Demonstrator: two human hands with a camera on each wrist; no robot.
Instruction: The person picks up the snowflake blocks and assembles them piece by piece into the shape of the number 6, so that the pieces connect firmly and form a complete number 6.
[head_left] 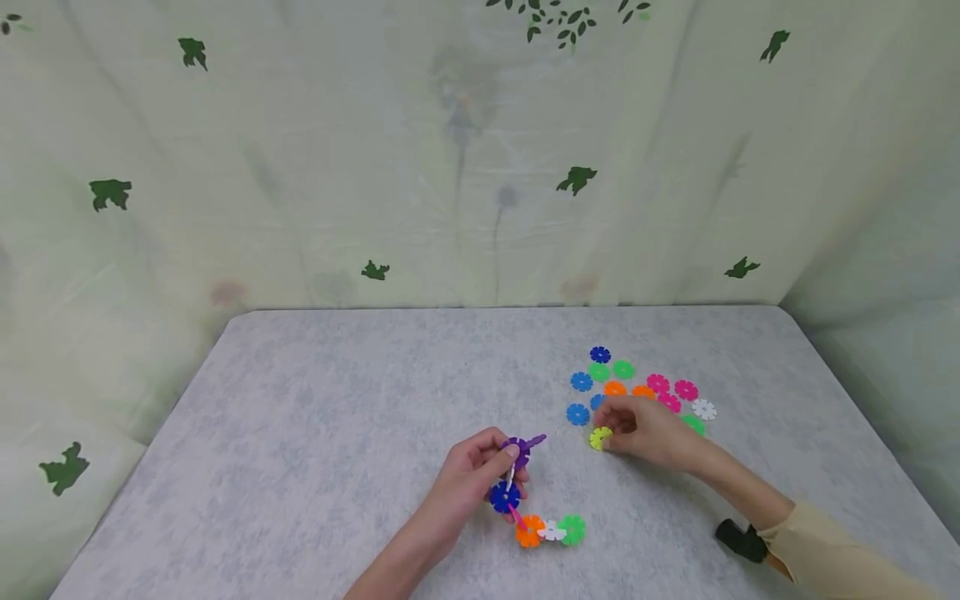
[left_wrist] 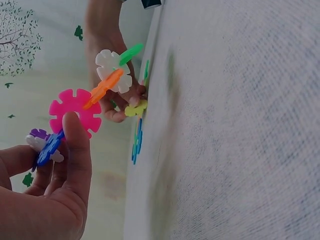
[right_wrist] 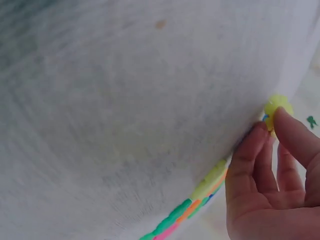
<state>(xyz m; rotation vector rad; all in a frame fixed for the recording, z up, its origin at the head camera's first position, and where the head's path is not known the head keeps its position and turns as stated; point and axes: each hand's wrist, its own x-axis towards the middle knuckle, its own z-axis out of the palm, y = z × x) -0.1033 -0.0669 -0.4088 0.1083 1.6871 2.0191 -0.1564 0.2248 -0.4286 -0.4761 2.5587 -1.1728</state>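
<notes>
My left hand holds a chain of slotted, flower-shaped plastic discs, with the thumb and fingers around its upper end. That end has purple discs, a white one seen edge-on and a dark blue disc. In the left wrist view a pink disc follows, behind the thumb tip. Beyond it come an orange disc, a white disc and a green disc. Off to the right, my right hand pinches a single yellow disc, apart from the chain.
Loose discs lie behind and beside the right hand, among them a blue disc, a pink disc and a white disc. The hand hides some. A patterned curtain hangs behind the grey table.
</notes>
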